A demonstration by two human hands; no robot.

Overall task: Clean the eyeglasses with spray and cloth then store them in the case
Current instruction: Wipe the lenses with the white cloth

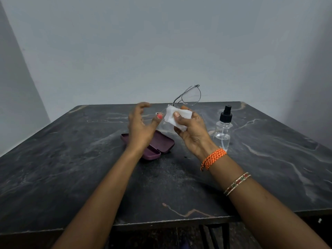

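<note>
My right hand (193,131) pinches a white cloth (177,117) folded over the lower lens of thin metal-framed eyeglasses (191,95). The other lens sticks up above the cloth, raised over the table. My left hand (141,125) is just left of them with its fingers spread. Its thumb tip sits by the end of a temple arm, and no finger closes on it. A maroon glasses case (161,145) lies open on the table, partly hidden under my left hand. A clear spray bottle (223,130) with a black pump top stands upright to the right of my right hand.
Everything sits on a dark marble-patterned table (71,168) whose front edge is near my elbows. A plain grey wall stands behind the table's far edge. An orange thread band and bangles circle my right wrist.
</note>
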